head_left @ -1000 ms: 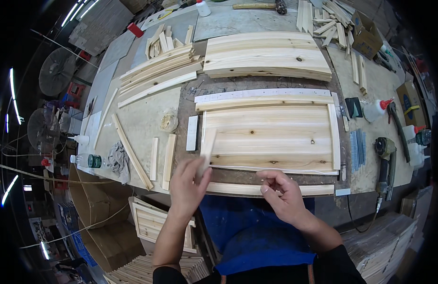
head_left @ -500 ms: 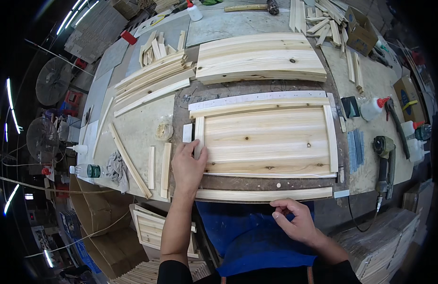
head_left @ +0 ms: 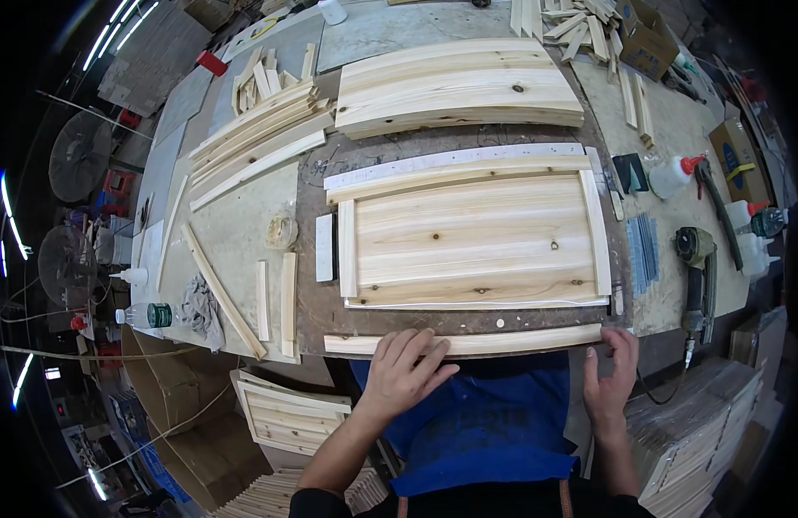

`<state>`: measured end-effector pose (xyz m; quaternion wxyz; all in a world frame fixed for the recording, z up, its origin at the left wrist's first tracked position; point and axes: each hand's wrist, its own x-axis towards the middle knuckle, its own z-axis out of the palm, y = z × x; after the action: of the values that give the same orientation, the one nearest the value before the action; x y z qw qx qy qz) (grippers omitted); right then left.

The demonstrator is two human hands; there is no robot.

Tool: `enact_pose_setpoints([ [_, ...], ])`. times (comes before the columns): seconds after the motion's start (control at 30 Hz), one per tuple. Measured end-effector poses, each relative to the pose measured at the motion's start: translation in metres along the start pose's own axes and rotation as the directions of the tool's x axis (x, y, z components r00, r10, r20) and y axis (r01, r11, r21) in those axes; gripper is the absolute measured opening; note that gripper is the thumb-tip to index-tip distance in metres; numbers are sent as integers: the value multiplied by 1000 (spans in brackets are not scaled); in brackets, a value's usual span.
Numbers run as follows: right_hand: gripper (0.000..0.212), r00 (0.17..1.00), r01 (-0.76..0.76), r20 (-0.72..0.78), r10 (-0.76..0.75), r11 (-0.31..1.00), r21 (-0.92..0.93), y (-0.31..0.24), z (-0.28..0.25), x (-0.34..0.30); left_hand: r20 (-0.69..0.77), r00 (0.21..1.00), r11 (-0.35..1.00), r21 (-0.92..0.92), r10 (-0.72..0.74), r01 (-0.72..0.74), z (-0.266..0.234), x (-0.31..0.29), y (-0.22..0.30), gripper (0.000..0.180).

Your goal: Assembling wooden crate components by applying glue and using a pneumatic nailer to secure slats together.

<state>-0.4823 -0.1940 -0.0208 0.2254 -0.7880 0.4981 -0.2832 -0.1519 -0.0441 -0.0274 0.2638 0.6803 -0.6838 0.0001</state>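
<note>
A long pale wooden strip (head_left: 511,342) lies along the table's front edge. The fingers of my left hand (head_left: 406,373) rest over its left half, with the thumb stretched apart below it. My right hand (head_left: 612,380) is at the strip's right end, thumb and fingers apart, fingertips touching or very close to it. Beyond lies a knotty wooden panel (head_left: 472,242), bordered by a far strip (head_left: 459,180), a left strip (head_left: 348,250) and a right strip (head_left: 596,233). Its near side has a thin white edge.
Stacked boards (head_left: 459,86) lie behind the panel, with a pile of strips (head_left: 261,142) to their left. On the right are a nail gun (head_left: 696,268), blue-grey nail strips (head_left: 643,255) and a glue bottle (head_left: 675,177). A grey rag (head_left: 202,312) and a plastic bottle (head_left: 144,316) lie left.
My left hand has left the panel's left strip and moved right and nearer, onto the front strip. My right hand has moved right to that strip's end. The view has shifted slightly.
</note>
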Motion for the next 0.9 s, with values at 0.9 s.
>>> enact_pose_setpoints([
  [0.9, 24, 975, 127, -164, -151, 981, -149, 25, 3, 42, -32, 999, 999, -49, 21, -22, 27, 42, -25, 34],
])
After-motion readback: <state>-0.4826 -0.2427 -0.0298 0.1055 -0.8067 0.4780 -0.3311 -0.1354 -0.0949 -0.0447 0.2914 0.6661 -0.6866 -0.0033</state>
